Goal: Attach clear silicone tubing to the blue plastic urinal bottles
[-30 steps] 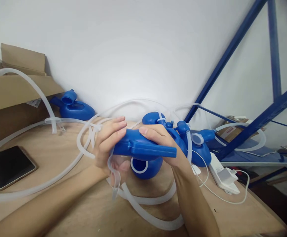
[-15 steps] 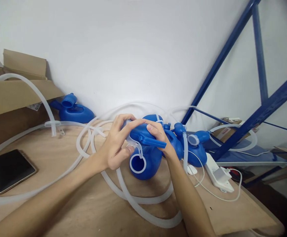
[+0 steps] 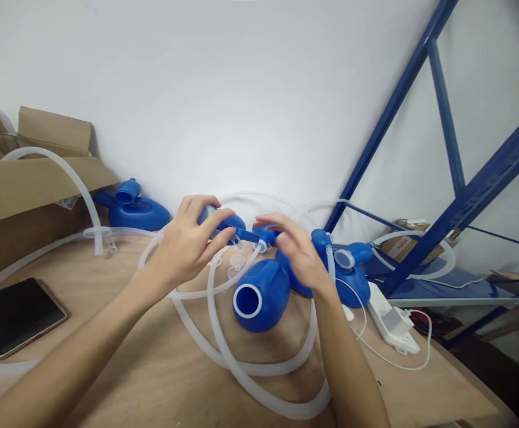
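Observation:
My left hand (image 3: 185, 241) grips a blue plastic spout piece (image 3: 247, 235) with a translucent cap on it, held above the table; the fingers hide part of it. To its right, my right hand (image 3: 299, 252) is apart from the piece, fingers stretched out, slightly blurred and holding nothing. Below and between the hands lies a blue urinal bottle (image 3: 270, 294), its white-rimmed mouth facing me. A translucent hose (image 3: 217, 330) loops around it on the table. Small clear plastic caps (image 3: 236, 261) rest behind the bottle.
More blue bottles (image 3: 352, 285) with hoses stand at the right, and another blue bottle (image 3: 138, 214) sits back left beside a cardboard box (image 3: 36, 184). A tablet (image 3: 21, 318) lies at left. A white power strip (image 3: 393, 324) and blue rack (image 3: 388, 113) are at right.
My right hand has let go of the blue spout piece and moved off to the right. My left hand has carried the piece left and away from above the bottle mouth.

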`<action>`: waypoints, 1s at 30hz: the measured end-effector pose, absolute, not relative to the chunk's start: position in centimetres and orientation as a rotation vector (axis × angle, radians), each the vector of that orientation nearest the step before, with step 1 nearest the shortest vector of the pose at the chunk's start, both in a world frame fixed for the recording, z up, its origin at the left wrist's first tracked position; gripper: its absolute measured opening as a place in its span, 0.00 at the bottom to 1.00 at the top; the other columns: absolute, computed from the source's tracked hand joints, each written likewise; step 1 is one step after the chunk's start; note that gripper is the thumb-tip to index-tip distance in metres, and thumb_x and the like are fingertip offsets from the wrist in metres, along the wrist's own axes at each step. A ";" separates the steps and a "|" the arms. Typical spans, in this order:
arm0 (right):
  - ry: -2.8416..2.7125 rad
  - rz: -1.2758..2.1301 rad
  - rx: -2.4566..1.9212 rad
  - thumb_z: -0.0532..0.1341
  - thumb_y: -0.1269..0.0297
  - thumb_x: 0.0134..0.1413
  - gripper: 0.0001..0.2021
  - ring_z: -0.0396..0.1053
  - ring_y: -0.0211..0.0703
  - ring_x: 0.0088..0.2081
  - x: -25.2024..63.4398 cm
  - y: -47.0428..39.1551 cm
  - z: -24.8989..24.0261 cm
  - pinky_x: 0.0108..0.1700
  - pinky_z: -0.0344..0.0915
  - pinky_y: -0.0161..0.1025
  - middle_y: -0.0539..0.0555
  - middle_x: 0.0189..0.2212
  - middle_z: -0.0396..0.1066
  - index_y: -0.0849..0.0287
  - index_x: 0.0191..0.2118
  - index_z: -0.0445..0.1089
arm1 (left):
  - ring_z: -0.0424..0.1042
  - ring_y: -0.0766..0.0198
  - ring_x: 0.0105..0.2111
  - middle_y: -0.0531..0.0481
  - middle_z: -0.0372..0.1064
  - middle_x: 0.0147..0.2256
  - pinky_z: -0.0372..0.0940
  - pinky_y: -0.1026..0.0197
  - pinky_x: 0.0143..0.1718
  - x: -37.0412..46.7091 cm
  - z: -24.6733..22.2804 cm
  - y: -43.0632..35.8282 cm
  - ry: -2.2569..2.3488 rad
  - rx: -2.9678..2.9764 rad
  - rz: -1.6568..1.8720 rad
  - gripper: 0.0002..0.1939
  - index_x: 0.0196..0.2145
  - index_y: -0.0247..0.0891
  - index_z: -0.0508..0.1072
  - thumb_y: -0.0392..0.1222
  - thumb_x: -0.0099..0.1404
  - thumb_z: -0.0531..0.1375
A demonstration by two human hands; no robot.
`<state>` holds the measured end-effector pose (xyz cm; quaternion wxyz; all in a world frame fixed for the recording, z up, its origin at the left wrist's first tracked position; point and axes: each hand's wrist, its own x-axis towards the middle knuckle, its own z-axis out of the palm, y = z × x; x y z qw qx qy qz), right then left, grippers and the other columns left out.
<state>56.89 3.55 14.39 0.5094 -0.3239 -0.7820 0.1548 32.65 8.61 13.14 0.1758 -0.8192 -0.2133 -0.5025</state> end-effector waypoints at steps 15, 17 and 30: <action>-1.988 -0.038 -0.766 0.62 0.61 0.66 0.07 0.77 0.44 0.42 53.4 3.3 13.2 0.48 0.73 0.42 0.53 0.41 0.79 0.54 0.46 0.72 | 0.70 0.48 0.47 0.37 0.71 0.45 0.72 0.47 0.46 34.0 12.7 7.8 -0.474 -2.013 -1.401 0.04 0.43 0.37 0.75 0.38 0.72 0.61; -2.001 -0.040 -0.746 0.61 0.63 0.67 0.06 0.77 0.42 0.41 53.4 3.3 13.1 0.47 0.73 0.40 0.52 0.41 0.80 0.54 0.46 0.72 | 0.70 0.49 0.45 0.39 0.72 0.44 0.72 0.50 0.43 34.0 12.6 7.9 -0.462 -1.982 -1.418 0.02 0.42 0.38 0.75 0.38 0.72 0.62; -1.894 -0.115 -0.711 0.61 0.66 0.61 0.03 0.75 0.40 0.35 52.9 3.1 12.5 0.40 0.72 0.38 0.49 0.34 0.75 0.52 0.40 0.66 | 0.72 0.51 0.46 0.42 0.74 0.44 0.72 0.49 0.44 34.1 12.1 8.1 -0.400 -1.910 -1.625 0.03 0.41 0.43 0.75 0.40 0.70 0.65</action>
